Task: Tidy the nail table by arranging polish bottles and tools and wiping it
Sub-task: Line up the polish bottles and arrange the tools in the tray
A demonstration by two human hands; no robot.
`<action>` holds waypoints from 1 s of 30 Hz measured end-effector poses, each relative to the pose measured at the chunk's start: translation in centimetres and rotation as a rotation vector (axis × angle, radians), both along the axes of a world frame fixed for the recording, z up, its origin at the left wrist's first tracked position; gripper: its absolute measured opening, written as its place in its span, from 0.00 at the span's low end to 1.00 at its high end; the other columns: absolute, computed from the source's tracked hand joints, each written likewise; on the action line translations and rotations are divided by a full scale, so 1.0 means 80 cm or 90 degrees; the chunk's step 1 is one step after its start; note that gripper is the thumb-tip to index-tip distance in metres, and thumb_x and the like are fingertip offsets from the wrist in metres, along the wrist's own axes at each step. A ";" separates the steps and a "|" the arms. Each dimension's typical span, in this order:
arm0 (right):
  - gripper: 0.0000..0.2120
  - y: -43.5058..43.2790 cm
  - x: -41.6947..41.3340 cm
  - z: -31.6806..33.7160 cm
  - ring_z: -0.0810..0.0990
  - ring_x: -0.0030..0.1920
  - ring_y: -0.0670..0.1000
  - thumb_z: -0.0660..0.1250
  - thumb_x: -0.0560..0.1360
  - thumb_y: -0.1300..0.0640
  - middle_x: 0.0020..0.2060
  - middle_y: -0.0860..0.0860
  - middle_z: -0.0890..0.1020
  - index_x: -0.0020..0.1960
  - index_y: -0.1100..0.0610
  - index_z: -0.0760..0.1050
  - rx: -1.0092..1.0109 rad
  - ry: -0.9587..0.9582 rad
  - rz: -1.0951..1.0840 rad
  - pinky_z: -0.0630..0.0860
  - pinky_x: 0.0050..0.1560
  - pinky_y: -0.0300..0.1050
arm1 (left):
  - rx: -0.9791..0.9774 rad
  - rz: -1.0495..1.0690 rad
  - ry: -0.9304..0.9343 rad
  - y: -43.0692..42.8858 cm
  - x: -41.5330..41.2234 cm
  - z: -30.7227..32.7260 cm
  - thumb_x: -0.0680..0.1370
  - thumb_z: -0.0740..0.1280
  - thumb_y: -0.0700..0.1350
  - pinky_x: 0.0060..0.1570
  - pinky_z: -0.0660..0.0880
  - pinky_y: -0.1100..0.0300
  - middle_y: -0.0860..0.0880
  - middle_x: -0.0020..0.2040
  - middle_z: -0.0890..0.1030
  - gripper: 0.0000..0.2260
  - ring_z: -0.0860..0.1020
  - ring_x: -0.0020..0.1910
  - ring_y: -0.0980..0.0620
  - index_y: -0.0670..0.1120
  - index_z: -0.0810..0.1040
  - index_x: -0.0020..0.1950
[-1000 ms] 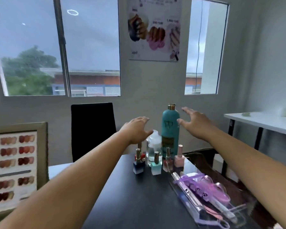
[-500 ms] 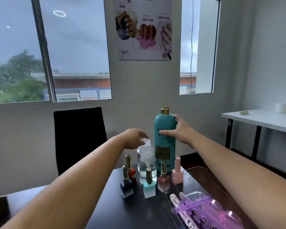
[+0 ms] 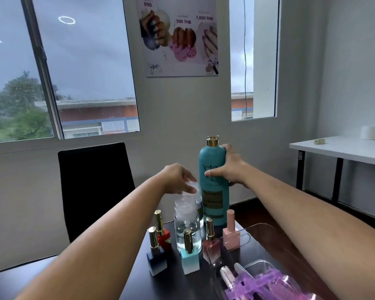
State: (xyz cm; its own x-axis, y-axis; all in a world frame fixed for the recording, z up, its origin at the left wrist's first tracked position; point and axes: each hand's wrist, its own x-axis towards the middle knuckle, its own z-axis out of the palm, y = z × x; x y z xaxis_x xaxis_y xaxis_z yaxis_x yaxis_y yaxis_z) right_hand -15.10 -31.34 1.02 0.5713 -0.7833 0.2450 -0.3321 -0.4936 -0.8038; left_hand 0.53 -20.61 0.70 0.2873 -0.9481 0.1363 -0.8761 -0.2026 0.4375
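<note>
Gripping the tall teal bottle point(image 3: 214, 198) round its upper half, your right hand point(image 3: 230, 169) has the thumb across the front and the fingers wrapped round the far side. The bottle stands upright on the black table point(image 3: 117, 278), at the far end of the cluster. Your left hand point(image 3: 178, 178), at that bottle's 9 o'clock and just beside it, curls its fingertips down round a clear cap point(image 3: 191, 189). The cap sits above the clear pump bottle point(image 3: 186, 228), but you cannot tell whether it belongs to that one or to another behind it. Around the pump bottle stand five polishes: a red polish bottle point(image 3: 164, 238) at its 9 o'clock, a navy polish bottle point(image 3: 157, 259) at 8, a pale teal polish bottle point(image 3: 189, 259) at 6, a rose polish bottle point(image 3: 211, 247) at 4 and a light pink polish bottle point(image 3: 231, 234) at 3. At the cluster's 4 o'clock lies a clear tray point(image 3: 266, 265) holding purple tools point(image 3: 258, 284). A black chair point(image 3: 93, 191) stands at the table's 11 o'clock.
</note>
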 end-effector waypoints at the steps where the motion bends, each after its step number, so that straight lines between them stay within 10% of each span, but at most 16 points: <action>1: 0.37 -0.001 0.000 0.000 0.74 0.58 0.59 0.77 0.65 0.56 0.59 0.56 0.70 0.65 0.49 0.59 0.001 -0.001 0.001 0.79 0.47 0.60 | -0.003 0.000 0.008 -0.002 -0.001 0.000 0.69 0.75 0.46 0.44 0.80 0.61 0.48 0.56 0.80 0.19 0.79 0.44 0.53 0.47 0.79 0.59; 14: 0.37 -0.006 0.001 0.001 0.73 0.59 0.58 0.76 0.67 0.57 0.59 0.55 0.70 0.67 0.49 0.57 0.021 0.012 0.029 0.78 0.51 0.62 | -0.029 0.008 0.006 -0.004 0.000 -0.010 0.70 0.74 0.48 0.44 0.78 0.63 0.48 0.59 0.79 0.20 0.78 0.39 0.57 0.49 0.78 0.61; 22: 0.48 0.005 -0.027 0.006 0.68 0.68 0.58 0.76 0.65 0.48 0.71 0.56 0.66 0.75 0.54 0.52 -0.018 0.042 -0.004 0.70 0.63 0.59 | -0.021 -0.013 -0.048 0.038 -0.016 0.019 0.74 0.67 0.57 0.66 0.67 0.52 0.49 0.67 0.73 0.24 0.73 0.63 0.49 0.54 0.69 0.69; 30: 0.16 0.061 -0.080 -0.016 0.79 0.50 0.44 0.75 0.68 0.53 0.49 0.47 0.82 0.54 0.50 0.80 -0.154 0.302 0.131 0.75 0.53 0.38 | 0.103 -0.062 -0.141 0.095 -0.042 0.011 0.68 0.73 0.56 0.60 0.69 0.57 0.53 0.63 0.76 0.26 0.74 0.59 0.53 0.56 0.72 0.65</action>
State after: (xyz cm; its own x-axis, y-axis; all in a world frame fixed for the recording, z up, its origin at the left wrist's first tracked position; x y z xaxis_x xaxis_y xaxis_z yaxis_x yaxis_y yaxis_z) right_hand -21.47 -26.48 -0.26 0.7974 -0.5978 0.0827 -0.5065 -0.7374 -0.4469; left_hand -2.85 -13.04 1.59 0.1733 -0.9844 0.0300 -0.9656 -0.1638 0.2020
